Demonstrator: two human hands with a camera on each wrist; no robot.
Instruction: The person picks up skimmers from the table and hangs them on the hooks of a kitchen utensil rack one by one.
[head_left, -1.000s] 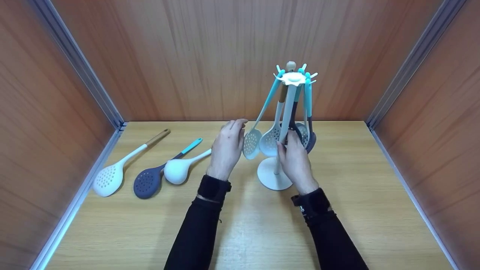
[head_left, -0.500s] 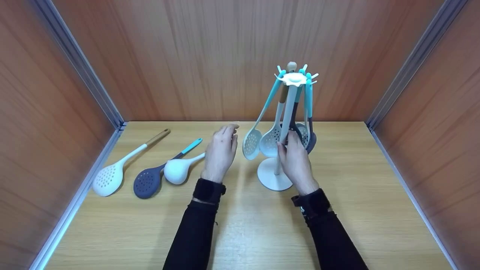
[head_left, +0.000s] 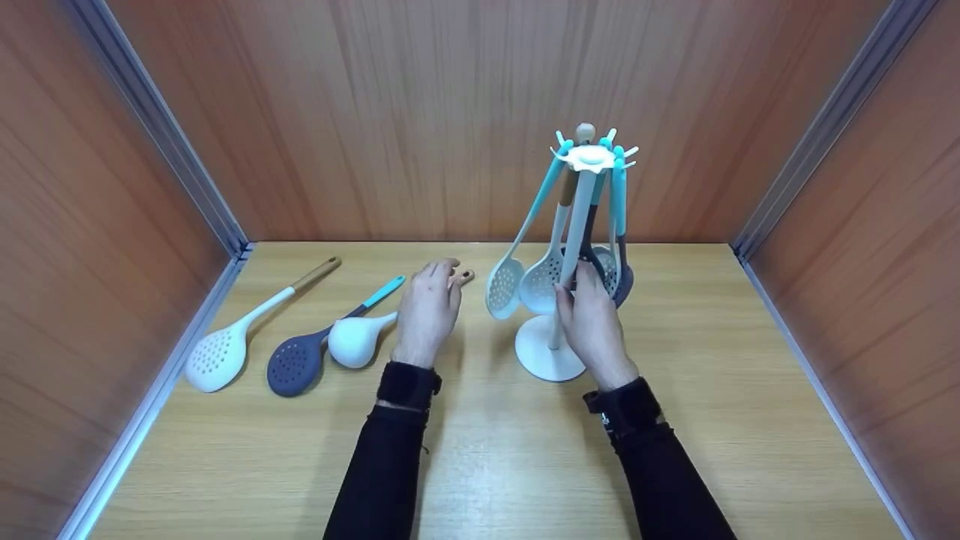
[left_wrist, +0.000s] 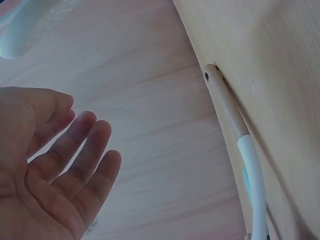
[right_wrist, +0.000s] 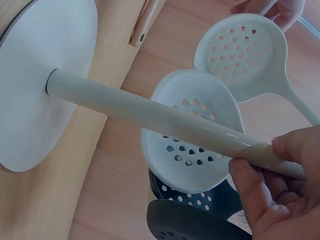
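My right hand (head_left: 589, 319) grips the white pole (right_wrist: 150, 117) of an upright utensil stand, thumb and fingers curled round it. Several slotted spoons and skimmers hang from the stand's hooked top (head_left: 589, 157), among them a pale skimmer with a turquoise handle (head_left: 504, 287). The left hand (head_left: 427, 311) hovers over a white ladle (head_left: 352, 343), its fingers loosely bent and holding nothing. The ladle's wooden handle (left_wrist: 227, 102) lies apart from this hand (left_wrist: 65, 165) in the left wrist view; from the head, the hand hides part of it.
Left of the ladle lie a dark skimmer (head_left: 295, 365) with a turquoise handle end and a white skimmer (head_left: 217, 360) with a wooden handle. The round white base (head_left: 544, 352) of the stand rests on the wooden table (head_left: 495, 465). Wood panels (head_left: 412, 120) enclose the table.
The left hand has moved left, away from the hanging pale skimmer and over the ladle's handle, whose wooden end now shows. My right hand keeps its grip on the pole.
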